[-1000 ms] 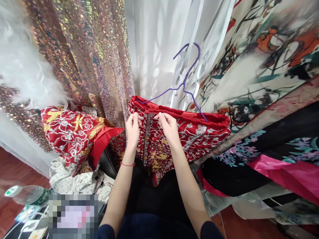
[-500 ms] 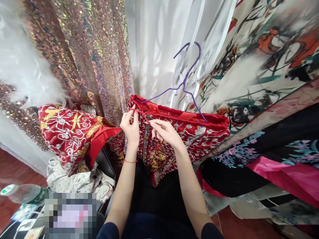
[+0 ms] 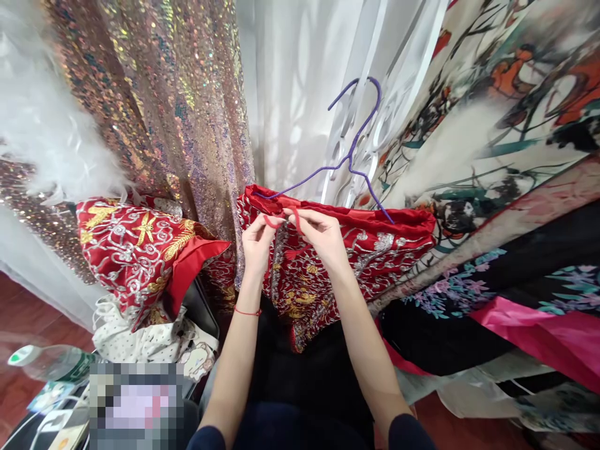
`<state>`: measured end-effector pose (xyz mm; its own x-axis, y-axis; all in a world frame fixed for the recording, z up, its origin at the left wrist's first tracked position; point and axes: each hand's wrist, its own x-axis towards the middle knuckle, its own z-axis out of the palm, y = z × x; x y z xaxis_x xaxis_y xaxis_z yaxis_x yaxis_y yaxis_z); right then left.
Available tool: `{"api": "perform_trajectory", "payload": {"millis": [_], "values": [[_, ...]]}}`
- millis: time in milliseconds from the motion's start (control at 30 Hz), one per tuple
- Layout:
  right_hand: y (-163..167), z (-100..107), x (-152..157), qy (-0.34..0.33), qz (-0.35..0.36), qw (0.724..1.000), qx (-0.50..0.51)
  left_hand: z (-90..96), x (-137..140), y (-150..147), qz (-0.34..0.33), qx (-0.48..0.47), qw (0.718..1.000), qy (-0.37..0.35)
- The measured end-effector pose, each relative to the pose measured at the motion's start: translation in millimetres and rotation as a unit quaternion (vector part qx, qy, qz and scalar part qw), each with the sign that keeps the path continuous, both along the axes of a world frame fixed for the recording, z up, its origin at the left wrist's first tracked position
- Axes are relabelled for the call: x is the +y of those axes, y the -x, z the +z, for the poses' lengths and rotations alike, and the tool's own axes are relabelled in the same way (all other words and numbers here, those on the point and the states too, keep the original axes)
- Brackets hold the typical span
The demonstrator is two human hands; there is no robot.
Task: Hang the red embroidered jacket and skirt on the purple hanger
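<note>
A red garment [image 3: 365, 247] with silver and gold embroidery hangs on a purple wire hanger [image 3: 349, 156] in front of me. Near its top edge, both hands pinch a thin red cord [image 3: 281, 219] of the garment. My left hand [image 3: 257, 240] holds one end, with a red thread bracelet on that wrist. My right hand [image 3: 321, 234] holds the other end, and the fingertips of the two hands nearly touch.
A sequined gold fabric [image 3: 178, 106] and white sheer curtain [image 3: 300, 87] hang behind. Printed robes [image 3: 506, 125] and a black floral garment with pink lining [image 3: 529, 312] hang at right. Another red embroidered piece [image 3: 135, 250] lies at left, a plastic bottle [image 3: 47, 362] below it.
My hands came apart along the cord, then drew together again higher up at the garment's top edge, with the red cord looped between the fingers.
</note>
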<state>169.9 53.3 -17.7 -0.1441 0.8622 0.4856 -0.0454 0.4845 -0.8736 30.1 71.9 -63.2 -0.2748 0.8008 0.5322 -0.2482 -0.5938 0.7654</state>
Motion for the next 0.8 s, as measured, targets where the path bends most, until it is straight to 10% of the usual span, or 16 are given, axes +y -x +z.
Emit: {"api": "perform_trajectory", "payload": {"millis": [233, 567, 800], "values": [[-14, 8, 17, -0.261, -0.014, 0.931, -0.254, 3.3, -18, 15, -0.049, 0.163, 0.985, 0.025], [-17, 13, 32, -0.389, -0.120, 0.755, -0.515, 10.0, -18, 18, -0.047, 0.247, 0.965, 0.081], [-24, 11, 32, -0.407, -0.084, 0.758, -0.502, 4.4, -15, 16, -0.067, 0.190, 0.974, 0.105]]}}
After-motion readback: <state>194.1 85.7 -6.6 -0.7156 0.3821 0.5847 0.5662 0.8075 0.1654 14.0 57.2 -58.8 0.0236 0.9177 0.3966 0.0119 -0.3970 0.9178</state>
